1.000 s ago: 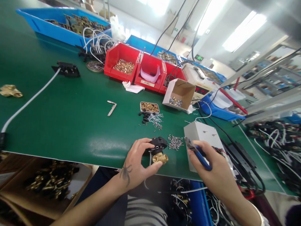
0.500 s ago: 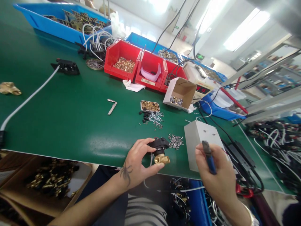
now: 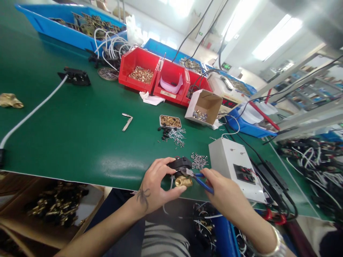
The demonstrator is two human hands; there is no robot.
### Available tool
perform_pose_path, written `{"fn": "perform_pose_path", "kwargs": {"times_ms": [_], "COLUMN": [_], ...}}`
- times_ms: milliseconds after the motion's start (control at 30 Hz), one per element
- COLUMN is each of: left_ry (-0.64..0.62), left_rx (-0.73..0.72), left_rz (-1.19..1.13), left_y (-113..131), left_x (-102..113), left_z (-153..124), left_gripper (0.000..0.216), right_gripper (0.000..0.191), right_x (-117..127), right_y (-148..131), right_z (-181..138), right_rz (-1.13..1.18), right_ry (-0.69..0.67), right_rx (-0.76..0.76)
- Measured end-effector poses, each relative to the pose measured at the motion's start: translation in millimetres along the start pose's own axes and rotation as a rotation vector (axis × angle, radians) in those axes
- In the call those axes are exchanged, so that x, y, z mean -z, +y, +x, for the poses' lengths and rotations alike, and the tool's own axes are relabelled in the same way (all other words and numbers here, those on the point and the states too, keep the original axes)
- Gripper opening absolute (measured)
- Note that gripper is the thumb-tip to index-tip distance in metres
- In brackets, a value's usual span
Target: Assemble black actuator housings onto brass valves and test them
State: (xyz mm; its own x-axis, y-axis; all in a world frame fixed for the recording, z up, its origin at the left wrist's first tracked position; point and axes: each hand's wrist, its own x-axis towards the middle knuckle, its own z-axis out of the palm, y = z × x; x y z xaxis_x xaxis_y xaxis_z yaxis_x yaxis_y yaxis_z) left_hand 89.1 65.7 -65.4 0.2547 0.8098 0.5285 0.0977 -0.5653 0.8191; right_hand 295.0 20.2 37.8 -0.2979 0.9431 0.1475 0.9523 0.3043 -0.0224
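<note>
My left hand (image 3: 155, 184) grips a small valve (image 3: 182, 172) with a brass body and a black top, held just above the near edge of the green table (image 3: 80, 135). My right hand (image 3: 225, 196) is closed round blue-handled pliers (image 3: 198, 178), and their tips touch the valve between the black top and the brass part. A small heap of silvery pins (image 3: 198, 160) lies just beyond the valve.
A white switch box (image 3: 230, 160) sits right of my hands, with black cables behind it. Further back are a tin of brass bits (image 3: 170, 121), an open cardboard box (image 3: 204, 105), three red bins (image 3: 160, 76) and a blue tray (image 3: 66, 25). A carton of valves (image 3: 53, 203) sits below left.
My right hand swung the pliers from over the white box leftward to the valve, uncovering the box's switches. The left hand kept the valve almost still.
</note>
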Motion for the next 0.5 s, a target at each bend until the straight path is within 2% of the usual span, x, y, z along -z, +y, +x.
{"fn": "perform_pose_path", "kwargs": {"times_ms": [33, 167, 200, 267, 367, 400, 433, 500], "left_ry": [0.001, 0.003, 0.006, 0.007, 0.014, 0.015, 0.015, 0.015], "left_rx": [0.003, 0.001, -0.003, -0.007, -0.017, -0.019, -0.019, -0.021], "left_rz": [-0.002, -0.016, -0.016, -0.009, 0.004, 0.005, 0.005, 0.000], "left_y": [0.0, -0.8, -0.9, -1.0, -0.8, -0.8, -0.8, -1.1], "left_x": [0.1, 0.2, 0.2, 0.1, 0.2, 0.3, 0.3, 0.5], "left_z": [0.0, 0.2, 0.3, 0.3, 0.3, 0.4, 0.5, 0.8], "left_gripper": [0.028, 0.028, 0.028, 0.029, 0.028, 0.028, 0.029, 0.030], "right_gripper": [0.027, 0.012, 0.012, 0.015, 0.027, 0.029, 0.028, 0.021], "right_x": [2.1, 13.5, 13.1, 7.1, -2.5, -2.7, -1.1, 5.1], "right_y": [0.5, -1.4, -2.3, -3.4, -2.5, -2.0, -1.8, -2.1], "right_z": [0.9, 2.8, 2.9, 2.9, 3.7, 4.2, 4.6, 4.8], "right_rz": [0.002, 0.119, 0.122, 0.085, -0.041, -0.070, -0.068, 0.011], "right_ry": [0.013, 0.337, 0.379, 0.312, 0.053, 0.017, 0.034, 0.159], "right_rx": [-0.004, -0.184, -0.200, -0.140, 0.022, 0.038, 0.023, -0.049]}}
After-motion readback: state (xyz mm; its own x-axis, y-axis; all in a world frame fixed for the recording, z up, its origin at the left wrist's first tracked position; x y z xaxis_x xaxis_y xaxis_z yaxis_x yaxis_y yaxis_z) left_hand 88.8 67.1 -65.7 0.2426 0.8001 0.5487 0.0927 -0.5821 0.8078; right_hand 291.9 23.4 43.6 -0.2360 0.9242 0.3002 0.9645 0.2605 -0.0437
